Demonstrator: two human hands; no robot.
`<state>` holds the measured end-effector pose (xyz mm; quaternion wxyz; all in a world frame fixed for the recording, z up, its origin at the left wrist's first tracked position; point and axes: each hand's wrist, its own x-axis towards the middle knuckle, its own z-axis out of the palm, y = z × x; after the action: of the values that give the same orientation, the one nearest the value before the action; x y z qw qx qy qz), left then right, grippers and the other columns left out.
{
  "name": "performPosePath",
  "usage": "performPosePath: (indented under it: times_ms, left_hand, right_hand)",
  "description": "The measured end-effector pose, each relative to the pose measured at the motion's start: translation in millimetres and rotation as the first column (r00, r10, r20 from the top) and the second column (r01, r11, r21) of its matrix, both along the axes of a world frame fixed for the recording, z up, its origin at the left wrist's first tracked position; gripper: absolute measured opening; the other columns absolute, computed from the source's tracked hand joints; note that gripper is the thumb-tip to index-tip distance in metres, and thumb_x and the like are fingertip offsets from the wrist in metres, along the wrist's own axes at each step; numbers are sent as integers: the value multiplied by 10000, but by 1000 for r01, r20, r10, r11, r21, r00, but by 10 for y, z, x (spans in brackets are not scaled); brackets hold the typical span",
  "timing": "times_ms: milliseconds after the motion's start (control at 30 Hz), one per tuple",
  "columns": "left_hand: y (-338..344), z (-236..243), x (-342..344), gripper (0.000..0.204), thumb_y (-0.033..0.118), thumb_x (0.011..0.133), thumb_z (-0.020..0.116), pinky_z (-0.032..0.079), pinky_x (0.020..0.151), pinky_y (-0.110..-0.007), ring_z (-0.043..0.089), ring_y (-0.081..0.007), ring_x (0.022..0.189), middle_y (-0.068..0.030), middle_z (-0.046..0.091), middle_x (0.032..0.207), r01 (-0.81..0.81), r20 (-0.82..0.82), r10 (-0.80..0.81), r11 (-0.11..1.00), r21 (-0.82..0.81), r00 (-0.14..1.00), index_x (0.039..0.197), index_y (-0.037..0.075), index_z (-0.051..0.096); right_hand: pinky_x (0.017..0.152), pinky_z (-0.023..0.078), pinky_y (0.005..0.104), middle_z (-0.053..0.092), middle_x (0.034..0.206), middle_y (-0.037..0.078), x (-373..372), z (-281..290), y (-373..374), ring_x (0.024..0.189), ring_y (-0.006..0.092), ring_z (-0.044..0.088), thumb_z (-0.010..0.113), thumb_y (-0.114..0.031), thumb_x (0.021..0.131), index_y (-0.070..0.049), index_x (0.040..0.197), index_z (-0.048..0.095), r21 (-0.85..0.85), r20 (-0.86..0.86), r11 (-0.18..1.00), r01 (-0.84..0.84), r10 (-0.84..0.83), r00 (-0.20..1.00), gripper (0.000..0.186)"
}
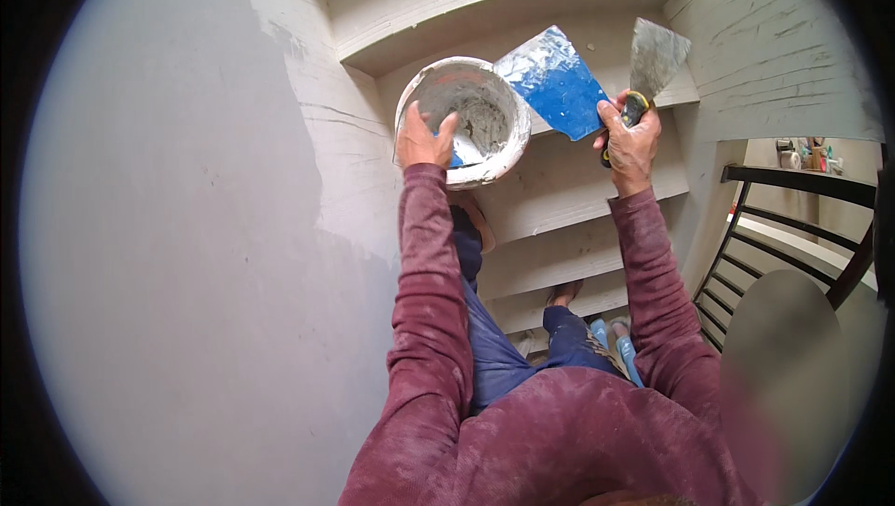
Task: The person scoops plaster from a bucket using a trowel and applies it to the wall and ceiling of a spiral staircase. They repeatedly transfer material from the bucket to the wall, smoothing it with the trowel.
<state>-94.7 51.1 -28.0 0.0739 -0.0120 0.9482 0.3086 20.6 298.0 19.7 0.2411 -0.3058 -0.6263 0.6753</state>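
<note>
My left hand [424, 140] grips the near rim of a white bucket [503, 147] smeared inside with grey plaster. A blue flat plastic trowel blade [557, 84] sticks out past the bucket's far right rim; what holds it is hidden. My right hand [629, 138] is closed on the yellow-and-black handle of a putty knife [655, 56], its metal blade pointing up and coated with grey plaster. The two hands are apart, with the blue blade between them.
A freshly plastered grey wall [186, 254] fills the left. White stair steps [569, 198] descend below me, with my legs and feet on them. A dark metal railing [792, 226] stands at the right, and a rough white wall [774, 40] at upper right.
</note>
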Motion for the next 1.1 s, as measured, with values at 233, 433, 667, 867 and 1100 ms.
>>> performPosePath:
  times_ms: [233,433,667,867,1100]
  left_hand:
    - [-208,-726,-238,451,213,875,586,473,926,-443,590,-332,1133,-115,532,1325,353,288,-243,827,-438,926,1321,209,513]
    - [-66,-631,-263,372,247,941,458,491,872,-441,618,-315,1097,-111,543,1296,448,503,-137,685,-575,854,1306,261,526]
    - [-63,-688,-309,327,292,970,397,497,836,-444,631,-306,1067,-109,640,1130,453,478,-193,724,-520,857,1260,260,546]
    - [-36,-711,-334,296,228,942,479,493,838,-447,625,-308,1068,-107,642,1133,410,388,-203,699,-585,899,1230,244,549]
    - [110,-751,-338,349,241,910,545,431,917,-454,523,-276,1215,-55,587,1270,505,477,-210,560,-657,853,1259,270,549]
  right_hand:
    - [672,508,466,650,802,217,-515,155,-240,747,396,662,627,-99,779,-44,1035,526,603,239,659,-449,388,890,280]
    - [672,494,505,660,796,200,-1077,-407,-579,788,424,641,620,-71,782,-77,1054,485,631,534,384,-674,416,736,303]
    - [722,513,487,658,830,175,-1223,-762,-620,798,383,652,645,-125,803,-100,1082,472,721,490,280,-634,442,752,330]
    - [618,477,428,623,744,162,-976,-386,-315,696,341,638,669,-221,850,-66,956,533,618,246,653,-438,368,896,232]
    - [546,463,255,614,703,49,158,-199,-156,572,93,565,621,-209,906,-43,905,510,57,198,902,-429,410,890,201]
